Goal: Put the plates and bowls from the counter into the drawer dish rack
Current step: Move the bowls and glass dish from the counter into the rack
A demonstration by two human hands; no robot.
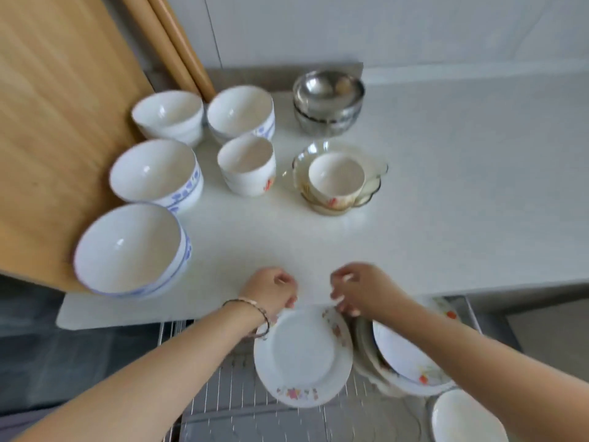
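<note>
The white counter (446,186) carries stacked bowls (153,173) along its left and back. Below its front edge, in the drawer rack (242,393), a flowered plate (302,355) stands tilted beside other plates (404,355). The left hand (271,290) and right hand (361,290) sit at its top rim, fingers curled. I cannot tell whether they pinch it.

Left grip (271,291), right grip (363,290) near each other, fingers curled, palms down.

Bright, even daylight; soft motion blur overall, wide-angle bending at edges, small glints inside the bowls (153,173).
</note>
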